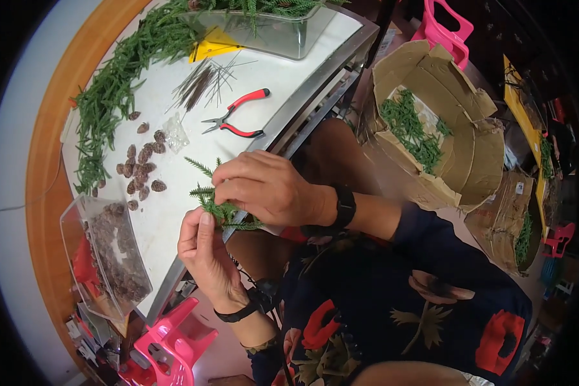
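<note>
Both hands (pixel 238 212) pinching green sprig (pixel 213 204), red pliers (pixel 237 113), pinecones (pixel 141 168) nearby

The sprig (pixel 215 204) I hold is green; my pliers (pixel 237 116) have red-and-black handles. Brown cones (pixel 141 168) dot the white table (pixel 264 74), beside its orange rim. My dark dress (pixel 392 309) carries red flowers.

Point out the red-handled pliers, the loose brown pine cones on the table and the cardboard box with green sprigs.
Red-handled metal pliers (pixel 237 116): head view, on the handles near the pivot.
Loose brown pine cones (pixel 141 168): head view, middle of the cluster.
Open brown cardboard box (pixel 460 138): head view, bare inner flap.
</note>
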The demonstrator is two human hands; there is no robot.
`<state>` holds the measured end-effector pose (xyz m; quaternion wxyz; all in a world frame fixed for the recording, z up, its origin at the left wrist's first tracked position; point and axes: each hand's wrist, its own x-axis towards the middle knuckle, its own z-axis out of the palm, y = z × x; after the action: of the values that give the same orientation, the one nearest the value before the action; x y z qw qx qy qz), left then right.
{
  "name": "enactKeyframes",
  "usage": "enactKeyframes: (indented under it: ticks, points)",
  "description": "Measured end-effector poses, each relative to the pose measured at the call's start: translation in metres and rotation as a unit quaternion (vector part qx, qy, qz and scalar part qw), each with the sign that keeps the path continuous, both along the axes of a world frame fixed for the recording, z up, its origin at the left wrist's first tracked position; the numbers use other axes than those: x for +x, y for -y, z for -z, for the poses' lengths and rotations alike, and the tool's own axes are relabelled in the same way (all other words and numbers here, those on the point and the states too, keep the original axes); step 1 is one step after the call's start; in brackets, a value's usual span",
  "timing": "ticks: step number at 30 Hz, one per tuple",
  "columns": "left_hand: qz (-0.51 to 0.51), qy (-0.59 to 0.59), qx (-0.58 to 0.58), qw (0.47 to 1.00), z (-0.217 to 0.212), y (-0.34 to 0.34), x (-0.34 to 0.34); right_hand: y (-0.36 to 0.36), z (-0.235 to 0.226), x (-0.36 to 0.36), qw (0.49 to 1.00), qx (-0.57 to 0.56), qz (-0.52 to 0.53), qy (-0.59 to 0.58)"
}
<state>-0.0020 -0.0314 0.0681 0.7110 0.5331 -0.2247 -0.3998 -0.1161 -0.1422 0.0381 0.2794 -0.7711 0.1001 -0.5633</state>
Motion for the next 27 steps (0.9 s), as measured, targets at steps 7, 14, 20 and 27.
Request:
enactKeyframes:
  ticks: [7, 14, 20, 27]
  points:
    - [0.007, -0.040, -0.023, 0.999, 0.006, 0.003, -0.001, -0.001, 0.017, -0.009, 0.980, -0.164, 0.088, -0.065]
    - [0.001, 0.018, 0.003, 1.000, 0.004, 0.002, -0.004, -0.005, 0.011, -0.007, 0.995, 0.072, -0.065, 0.002]
    - [0.009, 0.043, 0.004, 0.999, 0.000, 0.001, -0.008, 0.005, -0.013, -0.011, 0.951, 0.249, -0.178, -0.052]
    - [-0.086, 0.439, 0.094, 0.890, -0.001, -0.001, -0.012, 0.006, -0.014, -0.015, 0.872, 0.372, -0.265, -0.174]
